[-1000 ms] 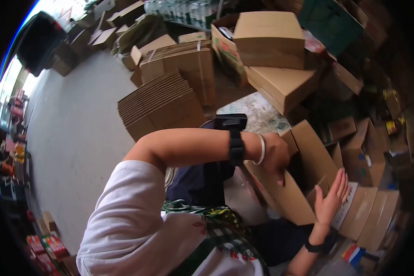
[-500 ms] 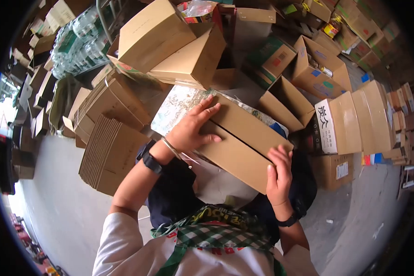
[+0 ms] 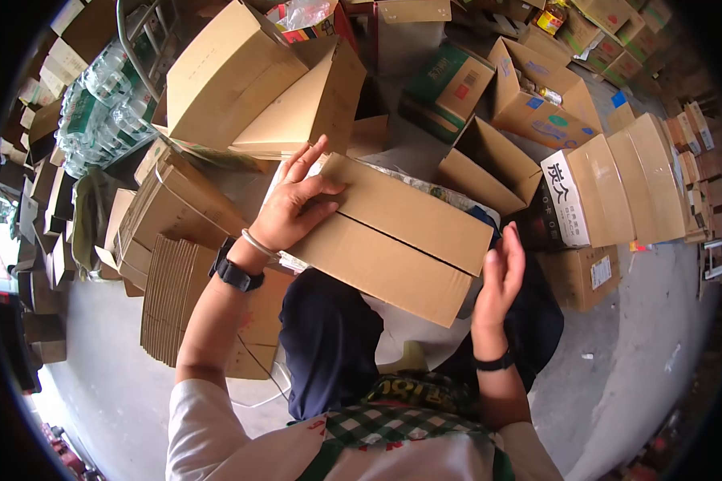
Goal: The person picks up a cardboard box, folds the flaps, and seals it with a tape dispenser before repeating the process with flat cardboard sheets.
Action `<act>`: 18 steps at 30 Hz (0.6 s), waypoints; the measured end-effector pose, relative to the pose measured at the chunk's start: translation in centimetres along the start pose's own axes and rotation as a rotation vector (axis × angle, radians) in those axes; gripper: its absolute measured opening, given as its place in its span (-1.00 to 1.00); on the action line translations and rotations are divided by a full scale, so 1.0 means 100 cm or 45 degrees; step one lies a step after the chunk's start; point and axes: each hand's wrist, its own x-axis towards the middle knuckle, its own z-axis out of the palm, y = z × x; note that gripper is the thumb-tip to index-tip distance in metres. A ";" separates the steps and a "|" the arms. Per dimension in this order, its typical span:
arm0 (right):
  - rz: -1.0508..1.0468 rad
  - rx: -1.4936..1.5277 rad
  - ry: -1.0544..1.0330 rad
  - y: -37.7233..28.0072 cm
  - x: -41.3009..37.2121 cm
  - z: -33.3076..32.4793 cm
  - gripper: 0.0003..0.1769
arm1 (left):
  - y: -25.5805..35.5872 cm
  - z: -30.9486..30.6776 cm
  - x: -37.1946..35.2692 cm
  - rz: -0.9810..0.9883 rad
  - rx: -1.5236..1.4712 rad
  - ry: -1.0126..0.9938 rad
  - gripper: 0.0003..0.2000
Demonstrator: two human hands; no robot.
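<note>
Across my knees lies a brown cardboard box (image 3: 393, 240), its two long top flaps folded in with a narrow dark slit between them. My left hand (image 3: 297, 204) is at the box's left end, fingers apart, with the thumb and a fingertip over the top edge. Beside the right end, my right hand (image 3: 501, 276) stands upright with its fingers stretched and palm turned towards the box. A worn, pale patterned surface (image 3: 417, 186) shows behind and under the box, mostly hidden by it.
Flattened cartons (image 3: 172, 301) lean at my left, near a strapped cardboard bundle (image 3: 176, 204). Large boxes (image 3: 225, 76) are piled ahead. An open empty box (image 3: 489, 168) and a white-labelled carton (image 3: 565, 196) stand on the right. Wrapped bottles (image 3: 108, 112) sit at far left.
My left hand has slid from the box top to its left end. My right hand has come off the flap to beside the right end. The view has shifted a little.
</note>
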 end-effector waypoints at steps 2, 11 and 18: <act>0.098 -0.527 -0.159 0.090 0.016 -0.048 -0.55 | -0.006 -0.001 0.004 0.032 -0.050 -0.081 -0.77; -0.055 -1.600 -0.454 0.156 0.040 -0.073 -0.75 | 0.001 0.009 0.002 -0.037 0.031 -0.009 -0.78; 0.263 0.297 -0.264 -0.058 0.080 -0.033 -0.62 | 0.014 0.006 0.004 -0.040 0.308 -0.049 -0.75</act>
